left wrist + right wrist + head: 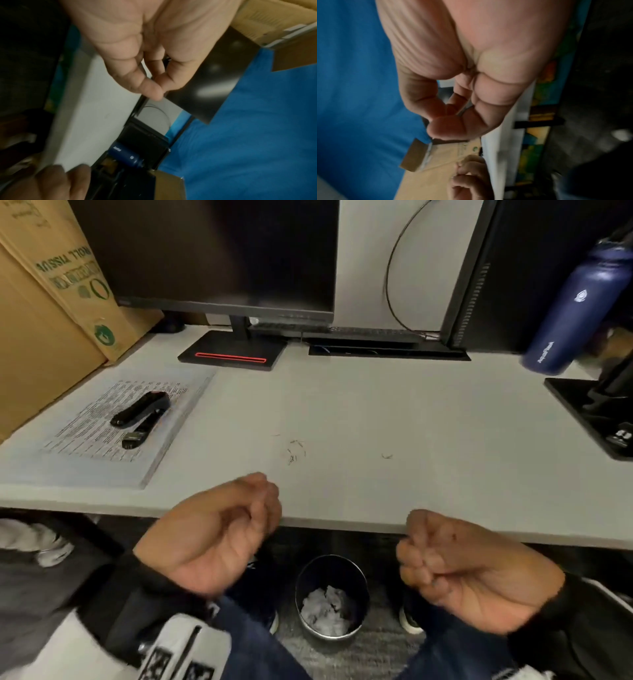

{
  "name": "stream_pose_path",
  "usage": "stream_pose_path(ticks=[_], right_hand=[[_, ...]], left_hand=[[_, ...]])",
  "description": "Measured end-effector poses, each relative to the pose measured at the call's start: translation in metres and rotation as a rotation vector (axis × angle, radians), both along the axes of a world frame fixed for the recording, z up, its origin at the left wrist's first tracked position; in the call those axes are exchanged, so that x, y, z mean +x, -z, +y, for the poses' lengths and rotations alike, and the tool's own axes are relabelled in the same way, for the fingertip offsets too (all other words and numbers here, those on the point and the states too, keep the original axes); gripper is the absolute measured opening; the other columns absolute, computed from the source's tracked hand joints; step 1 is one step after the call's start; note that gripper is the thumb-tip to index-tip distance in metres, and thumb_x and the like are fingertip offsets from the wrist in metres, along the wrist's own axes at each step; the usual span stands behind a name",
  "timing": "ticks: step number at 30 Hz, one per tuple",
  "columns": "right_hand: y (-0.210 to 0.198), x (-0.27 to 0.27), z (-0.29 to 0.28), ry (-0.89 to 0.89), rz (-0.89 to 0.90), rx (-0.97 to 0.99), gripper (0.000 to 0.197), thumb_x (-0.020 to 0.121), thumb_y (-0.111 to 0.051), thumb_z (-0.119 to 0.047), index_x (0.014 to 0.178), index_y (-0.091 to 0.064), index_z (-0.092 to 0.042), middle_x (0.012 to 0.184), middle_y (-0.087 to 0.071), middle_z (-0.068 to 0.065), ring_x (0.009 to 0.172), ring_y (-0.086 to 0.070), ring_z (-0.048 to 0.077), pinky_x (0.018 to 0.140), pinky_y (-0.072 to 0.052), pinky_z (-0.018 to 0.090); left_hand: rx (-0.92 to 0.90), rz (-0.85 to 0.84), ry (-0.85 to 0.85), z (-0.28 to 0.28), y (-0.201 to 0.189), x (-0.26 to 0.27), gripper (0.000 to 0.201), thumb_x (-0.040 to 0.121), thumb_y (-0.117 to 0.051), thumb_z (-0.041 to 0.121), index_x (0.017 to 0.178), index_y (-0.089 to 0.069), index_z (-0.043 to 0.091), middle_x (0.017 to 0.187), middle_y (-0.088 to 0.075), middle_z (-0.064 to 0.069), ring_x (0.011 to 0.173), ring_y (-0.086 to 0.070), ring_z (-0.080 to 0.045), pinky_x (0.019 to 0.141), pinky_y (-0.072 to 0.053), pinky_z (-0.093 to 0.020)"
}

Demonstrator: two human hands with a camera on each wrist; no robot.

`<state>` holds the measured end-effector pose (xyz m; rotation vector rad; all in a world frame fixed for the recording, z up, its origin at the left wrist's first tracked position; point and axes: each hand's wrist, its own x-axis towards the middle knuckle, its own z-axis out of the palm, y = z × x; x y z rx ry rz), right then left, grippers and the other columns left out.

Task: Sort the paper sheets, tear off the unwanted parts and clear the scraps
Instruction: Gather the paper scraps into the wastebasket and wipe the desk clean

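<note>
Both hands hover palm-up at the desk's [376, 412] front edge, above a black bin [363, 580] on the floor that holds crumpled paper scraps [325, 609]. My left hand [253, 508] [154, 86] has its fingers curled and the thumb against the index tip, with nothing visible in it. My right hand [421, 563] [453, 115] is curled tighter around tiny grey bits that look like staples. A stack of printed sheets [102, 426] lies far left with a black stapler [142, 414] on top. Loose staples [296, 450] are scattered mid-desk.
A monitor [219, 251] on its stand and a cardboard box [41, 302] stand at the back left. A blue bottle [575, 309] and a black stand base [582, 412] are at the right. My shoes flank the bin under the desk.
</note>
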<state>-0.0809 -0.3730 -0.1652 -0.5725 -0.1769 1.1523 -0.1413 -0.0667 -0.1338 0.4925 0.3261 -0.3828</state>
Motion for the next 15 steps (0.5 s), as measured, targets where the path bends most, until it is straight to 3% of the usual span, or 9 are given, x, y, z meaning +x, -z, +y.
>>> stream_pose_path(ticks=[3,6,10,13,15], right_hand=[[0.045,-0.014,-0.001,-0.034,0.065,-0.139,0.02,0.082,-0.065,0.016,0.09,-0.064,-0.001,0.082,-0.052,0.018,0.072,-0.06,0.022,0.059,-0.056,0.023],[0.084,-0.011,0.002,0.07,0.14,-0.393,0.028,0.063,-0.078,0.019,0.082,-0.065,0.002,0.076,-0.056,0.021,0.059,-0.059,0.023,0.048,-0.056,0.025],[0.135,0.017,0.032,0.23,0.128,-0.725,0.024,0.087,-0.052,0.019,0.082,-0.058,-0.004,0.066,-0.057,0.012,0.051,-0.057,0.014,0.044,-0.053,0.018],[0.187,0.037,0.06,0.352,0.131,-0.913,0.03,0.091,-0.048,0.016,0.077,-0.054,-0.011,0.065,-0.053,0.007,0.053,-0.052,0.011,0.04,-0.049,0.015],[0.219,0.044,0.071,0.391,0.09,-1.003,0.034,0.089,-0.047,0.018,0.075,-0.051,-0.013,0.068,-0.05,0.006,0.048,-0.052,0.01,0.037,-0.046,0.016]], left_hand=[[-0.004,0.104,0.087,-0.021,0.036,-0.028,0.042,0.044,-0.088,-0.018,0.075,-0.067,0.001,0.081,-0.06,-0.015,0.067,-0.063,-0.021,0.047,-0.058,-0.022],[0.117,0.281,0.07,-0.036,0.083,-0.022,0.027,0.061,-0.078,-0.02,0.076,-0.067,0.0,0.076,-0.061,-0.016,0.063,-0.062,-0.021,0.045,-0.058,-0.022],[0.326,0.458,0.002,-0.055,0.159,0.028,0.016,0.087,-0.055,-0.015,0.086,-0.064,-0.002,0.07,-0.062,-0.013,0.053,-0.064,-0.016,0.046,-0.058,-0.02],[0.506,0.525,-0.015,-0.064,0.219,0.058,0.016,0.09,-0.056,-0.011,0.086,-0.066,0.001,0.073,-0.065,-0.009,0.065,-0.063,-0.014,0.045,-0.056,-0.019],[0.653,0.504,0.019,-0.065,0.247,0.066,0.017,0.088,-0.06,-0.01,0.084,-0.064,0.006,0.081,-0.064,-0.007,0.074,-0.063,-0.014,0.054,-0.059,-0.02]])
